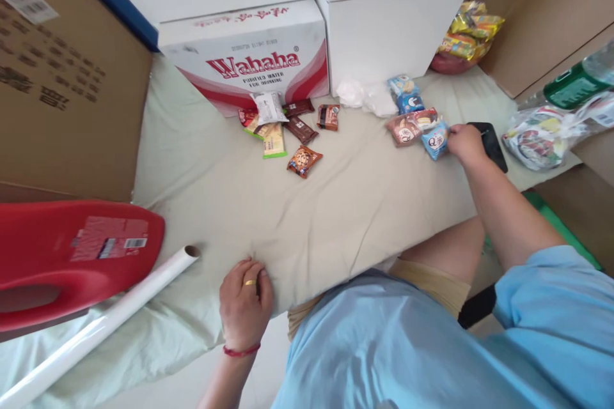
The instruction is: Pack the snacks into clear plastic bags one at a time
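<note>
On the far right of the bed-like surface, my right hand (465,142) pinches the edge of a blue snack packet (435,140). Touching that packet are brown snack packets (404,130), and another blue packet (405,94) lies just behind them. My left hand (245,297), with a ring and a red wrist cord, rests on the near edge of the sheet, its fingers curled in and nothing visible in them. Mid-surface lies a loose group: a silver packet (268,107), a yellow-green packet (274,141), dark brown packets (300,130) and a cookie packet (304,161).
A Wahaha water carton (254,57) and white boxes (388,32) line the back. Crumpled white plastic (365,97) lies before them. A black object (488,146) and a bagged bundle (537,137) sit right. A red plastic item (71,249) and white roll (110,326) lie left.
</note>
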`<state>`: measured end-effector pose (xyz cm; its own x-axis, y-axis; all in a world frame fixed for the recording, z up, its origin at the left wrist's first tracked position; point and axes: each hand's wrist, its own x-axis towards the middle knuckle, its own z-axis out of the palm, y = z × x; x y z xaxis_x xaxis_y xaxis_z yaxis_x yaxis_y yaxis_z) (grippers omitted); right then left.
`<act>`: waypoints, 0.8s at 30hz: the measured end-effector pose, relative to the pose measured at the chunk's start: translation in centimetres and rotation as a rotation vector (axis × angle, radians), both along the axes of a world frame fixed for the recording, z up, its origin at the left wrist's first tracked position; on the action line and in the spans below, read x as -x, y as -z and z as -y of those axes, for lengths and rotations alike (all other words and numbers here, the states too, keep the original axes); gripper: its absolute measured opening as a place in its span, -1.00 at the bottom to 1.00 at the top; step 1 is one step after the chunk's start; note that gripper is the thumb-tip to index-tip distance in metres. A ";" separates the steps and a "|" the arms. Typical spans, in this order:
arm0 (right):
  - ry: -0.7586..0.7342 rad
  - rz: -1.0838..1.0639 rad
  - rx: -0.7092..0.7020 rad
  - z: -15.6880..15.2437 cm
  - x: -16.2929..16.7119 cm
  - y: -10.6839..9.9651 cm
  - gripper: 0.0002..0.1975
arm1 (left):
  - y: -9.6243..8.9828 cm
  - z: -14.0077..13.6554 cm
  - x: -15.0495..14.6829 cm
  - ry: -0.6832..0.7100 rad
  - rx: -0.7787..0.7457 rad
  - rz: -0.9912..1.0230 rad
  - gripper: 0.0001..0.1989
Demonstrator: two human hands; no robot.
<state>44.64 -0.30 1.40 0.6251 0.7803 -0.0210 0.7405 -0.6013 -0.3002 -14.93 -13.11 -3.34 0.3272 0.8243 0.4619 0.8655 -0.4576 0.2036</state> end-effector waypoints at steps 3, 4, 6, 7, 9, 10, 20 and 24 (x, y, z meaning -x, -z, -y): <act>-0.004 0.181 0.115 -0.5 1.1 -1.2 -0.70 | -0.1 0.3 -0.3 -0.021 -0.019 -0.011 -0.85; -0.008 0.253 0.128 -0.6 1.4 -1.9 -0.68 | -0.1 0.4 -0.3 -0.028 -0.024 -0.012 -0.85; -0.034 0.345 0.067 -1.4 2.1 -3.4 -0.63 | 0.0 0.5 -0.4 -0.037 -0.030 -0.005 -0.84; -0.065 0.340 0.002 -2.1 2.6 -4.1 -0.61 | 0.1 0.6 -0.4 -0.039 -0.031 0.000 -0.83; -0.176 0.266 -0.106 -4.1 4.1 -5.1 -0.59 | 0.2 0.7 -0.4 -0.040 -0.029 0.005 -0.83; -0.249 0.220 -0.131 -5.4 5.1 -5.3 -0.59 | 0.2 0.7 -0.3 -0.039 -0.025 0.004 -0.82; -0.570 0.188 -0.102 -16.6 10.7 -2.9 -0.60 | 0.3 0.7 0.0 -0.043 0.039 0.028 -0.81; -0.354 -0.111 -0.304 -15.1 11.5 -3.9 -0.84 | 0.5 0.9 0.0 -0.047 0.036 0.058 -0.79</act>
<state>33.18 14.77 5.35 0.3262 0.9260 0.1898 0.8377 -0.1902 -0.5119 -14.97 -14.05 -3.81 0.2614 0.8547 0.4485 0.8722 -0.4082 0.2696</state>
